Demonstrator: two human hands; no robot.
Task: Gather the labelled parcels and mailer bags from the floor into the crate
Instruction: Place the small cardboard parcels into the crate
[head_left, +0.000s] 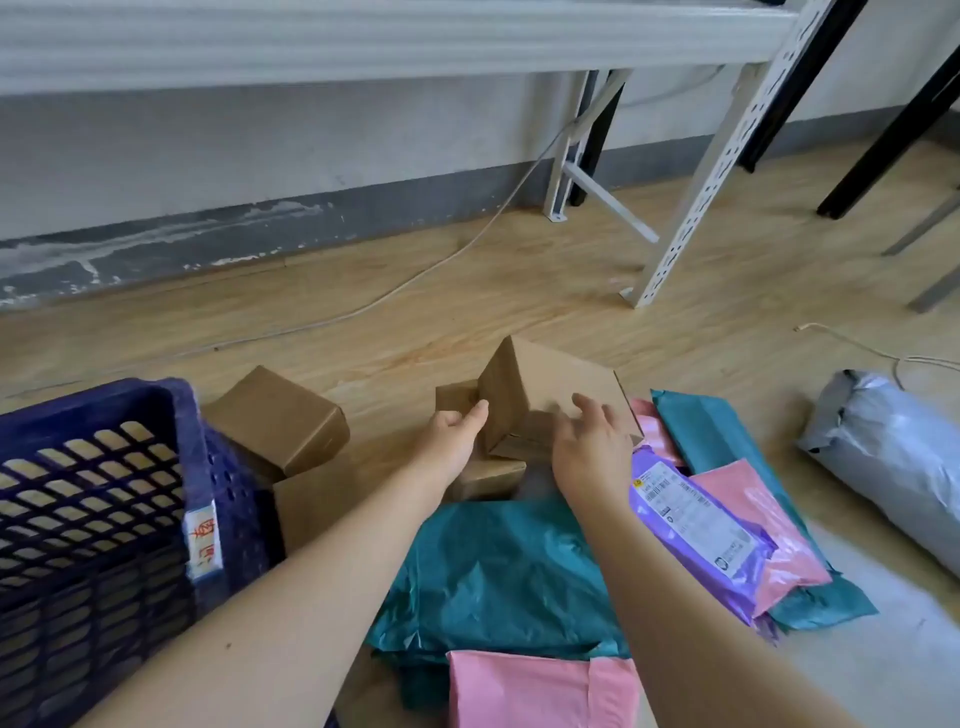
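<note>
A: Where do things stand?

B: Both hands are at the tilted box (540, 395) in the middle of the pile. The left hand (457, 434) has its fingers against the box's left face, the right hand (589, 441) is spread on its near right side. Neither is clenched, and the box is propped on a corner over smaller boxes, so I judge this as a grip being set, not a lift yet

A: And the crate?

B: The blue crate (104, 509) sits at the left, just beside the pile. Nothing shows inside it; I see floor through its lattice. A brown box (278, 418) leans right by its rim

A: So how should the box go over?

B: Press both palms flat on opposite faces, squeeze evenly, then raise it clear of the small box (456, 395) behind the left thumb so that one does not tumble. Swing left, over the rim, and set it low in a corner, flat side down, so later boxes stack square

A: The bags?

B: The teal bag (498, 577) lies under the forearms, a pink bag (540, 691) nearer still, and a purple bag (696, 530) with its label up lies at the right on more pink and teal ones. A grey bag (888, 457) rests apart, far right. I would leave these soft ones until the boxes are in, then lay them on top

A: Any risk?

B: A 1-sided grip could let the box swivel out
</note>
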